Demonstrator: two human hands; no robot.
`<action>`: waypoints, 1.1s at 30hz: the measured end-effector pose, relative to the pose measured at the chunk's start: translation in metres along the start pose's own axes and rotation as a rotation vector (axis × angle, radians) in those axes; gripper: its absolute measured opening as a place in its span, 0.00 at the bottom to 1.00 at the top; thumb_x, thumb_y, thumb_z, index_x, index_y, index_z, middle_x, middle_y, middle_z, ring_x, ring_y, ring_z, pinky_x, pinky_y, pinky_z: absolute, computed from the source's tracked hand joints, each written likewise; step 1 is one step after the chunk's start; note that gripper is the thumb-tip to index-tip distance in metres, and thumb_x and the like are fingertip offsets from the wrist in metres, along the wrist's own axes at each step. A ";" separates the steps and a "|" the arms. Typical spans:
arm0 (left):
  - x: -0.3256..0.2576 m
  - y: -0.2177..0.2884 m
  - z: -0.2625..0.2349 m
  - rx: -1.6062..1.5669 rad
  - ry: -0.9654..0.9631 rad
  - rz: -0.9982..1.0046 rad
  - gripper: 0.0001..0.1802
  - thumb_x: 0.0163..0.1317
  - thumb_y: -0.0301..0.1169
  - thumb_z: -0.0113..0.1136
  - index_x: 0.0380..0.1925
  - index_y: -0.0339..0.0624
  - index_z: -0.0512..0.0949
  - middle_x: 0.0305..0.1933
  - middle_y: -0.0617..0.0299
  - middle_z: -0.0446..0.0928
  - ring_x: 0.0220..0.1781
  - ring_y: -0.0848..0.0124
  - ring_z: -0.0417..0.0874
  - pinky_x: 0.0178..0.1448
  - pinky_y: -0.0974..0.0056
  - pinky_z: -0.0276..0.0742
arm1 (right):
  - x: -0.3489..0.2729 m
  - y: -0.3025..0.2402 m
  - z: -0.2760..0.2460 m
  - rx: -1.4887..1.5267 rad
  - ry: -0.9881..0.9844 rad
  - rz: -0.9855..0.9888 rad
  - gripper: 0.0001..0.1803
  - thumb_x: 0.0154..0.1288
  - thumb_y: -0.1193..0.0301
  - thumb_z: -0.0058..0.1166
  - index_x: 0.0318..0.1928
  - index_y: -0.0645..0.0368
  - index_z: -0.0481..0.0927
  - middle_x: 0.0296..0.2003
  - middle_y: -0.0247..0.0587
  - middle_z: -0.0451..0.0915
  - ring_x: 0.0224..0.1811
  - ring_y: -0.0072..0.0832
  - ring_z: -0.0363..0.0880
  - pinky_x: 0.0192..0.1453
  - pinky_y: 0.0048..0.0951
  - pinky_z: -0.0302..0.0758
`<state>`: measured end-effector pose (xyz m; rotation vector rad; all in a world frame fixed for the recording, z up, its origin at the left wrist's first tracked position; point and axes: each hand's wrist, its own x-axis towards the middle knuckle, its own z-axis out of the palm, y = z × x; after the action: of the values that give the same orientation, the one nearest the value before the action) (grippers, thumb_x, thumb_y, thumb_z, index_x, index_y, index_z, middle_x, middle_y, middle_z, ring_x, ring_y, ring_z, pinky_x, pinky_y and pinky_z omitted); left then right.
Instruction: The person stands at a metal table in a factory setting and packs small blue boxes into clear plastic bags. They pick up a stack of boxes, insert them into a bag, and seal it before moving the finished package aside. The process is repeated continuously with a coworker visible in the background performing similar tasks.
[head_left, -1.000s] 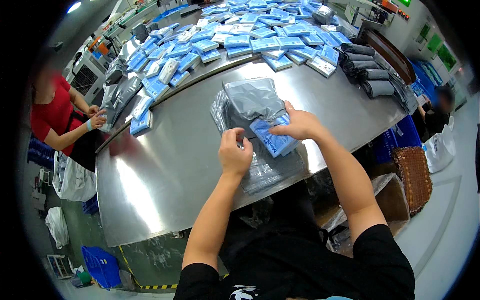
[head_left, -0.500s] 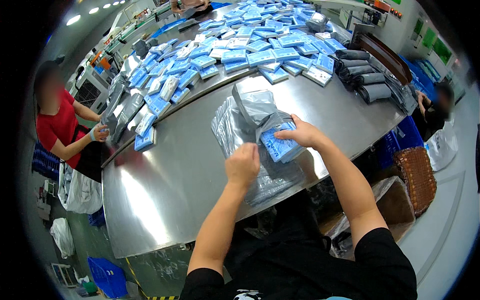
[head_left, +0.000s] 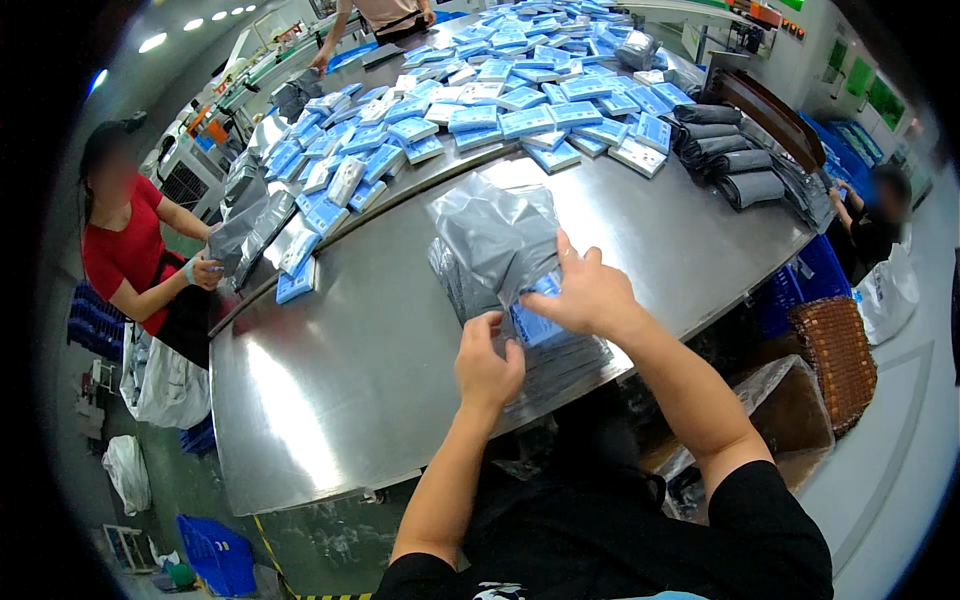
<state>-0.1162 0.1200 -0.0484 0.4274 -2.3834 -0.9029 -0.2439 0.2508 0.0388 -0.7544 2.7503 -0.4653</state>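
Observation:
A grey plastic bag (head_left: 490, 235), crumpled and slightly shiny, is raised above the metal table. Blue-and-white flat packs (head_left: 537, 325) stick out from its near edge, partly covered by the bag and my fingers. My right hand (head_left: 592, 293) grips these packs from the right, thumb across their top and fingers along the bag's edge. Close to their left side is my left hand (head_left: 489, 368), its fingers bent and the thumb apart, with nothing visible between them. Beneath lies a layered stack of flat grey bags (head_left: 565, 375).
A large heap of blue-and-white packs (head_left: 500, 95) covers the table's far side. Rolled grey bags (head_left: 745, 175) lie at the right. A co-worker in red (head_left: 130, 240) handles a grey bag at the left. A woven basket (head_left: 835, 355) stands beside the metal table (head_left: 330, 380).
The bag's loose part has swung up and left and spread out. My left hand has loosened from a fist and dropped slightly; my right hand has shifted left over the packs.

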 end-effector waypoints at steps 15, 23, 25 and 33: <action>0.023 -0.024 -0.008 0.390 -0.134 0.201 0.04 0.57 0.27 0.58 0.30 0.42 0.74 0.31 0.56 0.75 0.37 0.55 0.80 0.41 0.51 0.76 | -0.016 0.013 0.050 -0.192 0.159 -0.637 0.49 0.50 0.48 0.70 0.72 0.42 0.64 0.72 0.56 0.56 0.67 0.67 0.62 0.66 0.54 0.70; 0.024 -0.021 -0.028 0.301 -0.223 0.480 0.05 0.56 0.30 0.59 0.29 0.43 0.73 0.28 0.58 0.74 0.35 0.57 0.78 0.40 0.55 0.74 | -0.007 0.006 0.080 0.125 0.433 -0.379 0.39 0.53 0.57 0.70 0.62 0.60 0.68 0.63 0.64 0.64 0.60 0.60 0.72 0.56 0.47 0.78; 0.020 -0.025 -0.032 0.344 -0.218 0.365 0.05 0.56 0.30 0.59 0.30 0.43 0.74 0.30 0.57 0.75 0.36 0.56 0.79 0.40 0.54 0.75 | -0.008 -0.007 0.080 0.155 0.420 -0.411 0.39 0.54 0.57 0.70 0.61 0.63 0.68 0.63 0.66 0.64 0.59 0.59 0.72 0.55 0.45 0.79; 0.004 -0.030 -0.045 0.141 0.215 0.149 0.13 0.58 0.31 0.58 0.44 0.43 0.78 0.44 0.50 0.79 0.46 0.50 0.80 0.51 0.52 0.76 | 0.004 0.029 0.072 0.645 -0.010 -0.290 0.25 0.64 0.62 0.59 0.57 0.63 0.74 0.48 0.51 0.80 0.39 0.35 0.83 0.46 0.33 0.79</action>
<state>-0.0893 0.0731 -0.0394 0.3747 -2.2539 -0.5938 -0.2377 0.2554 -0.0381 -0.9550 2.2524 -1.3124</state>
